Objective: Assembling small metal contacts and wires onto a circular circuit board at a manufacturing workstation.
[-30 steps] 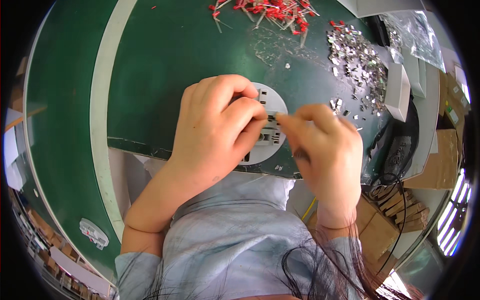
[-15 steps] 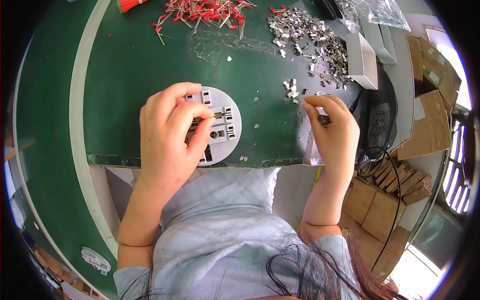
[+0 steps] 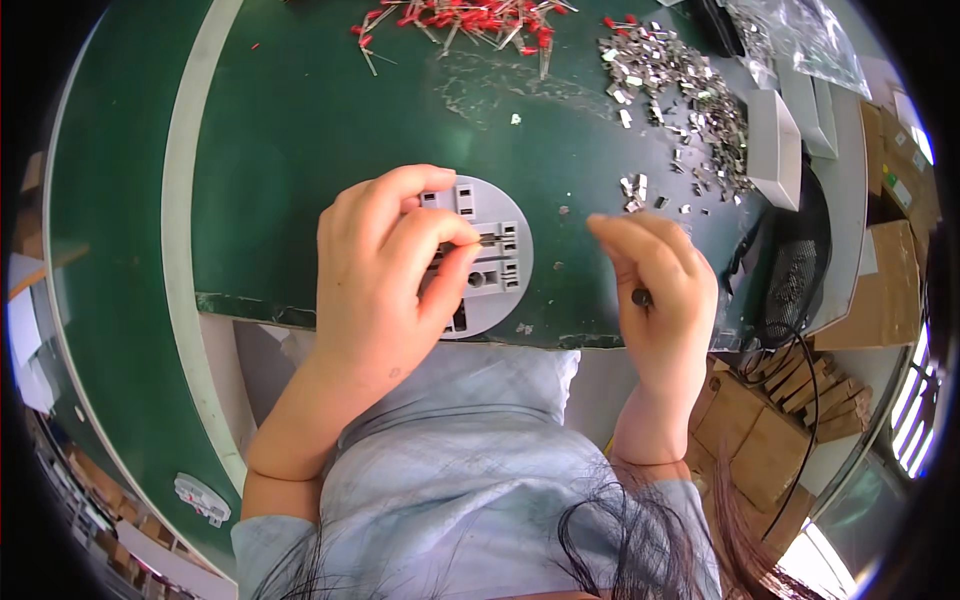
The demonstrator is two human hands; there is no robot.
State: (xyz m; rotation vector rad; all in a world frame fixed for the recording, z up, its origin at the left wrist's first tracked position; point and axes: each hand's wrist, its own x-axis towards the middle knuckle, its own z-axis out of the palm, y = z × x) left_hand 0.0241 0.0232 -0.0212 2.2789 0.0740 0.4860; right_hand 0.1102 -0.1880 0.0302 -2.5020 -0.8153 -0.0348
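Observation:
On the green table's front edge lies a round grey plastic base [image 3: 514, 290] with raised slots and a round hole. My left hand [image 3: 375, 265] reaches over its left part. Its thumb and forefinger pinch a small metal piece [image 3: 489, 240] at a slot in the middle of the base. To the right of the base, my right hand [image 3: 665, 280] hovers with its fingers curled. A dark rod-like tool with a round end [image 3: 641, 297] is tucked in its palm. Whether the right fingertips also hold something small, I cannot make out.
Small metal clips [image 3: 690, 90] lie heaped at the back right, with a few nearer ones [image 3: 634, 190] apart. Red-headed parts with thin leads [image 3: 490, 18] lie at the back. A white box [image 3: 774, 150] stands at right; another grey-white plastic part [image 3: 202, 500] lies at lower left.
The view has shifted, so the base and left hand appear further right. My right hand has moved left, away from the loose clips and closer to the base. The left pinch stays put.

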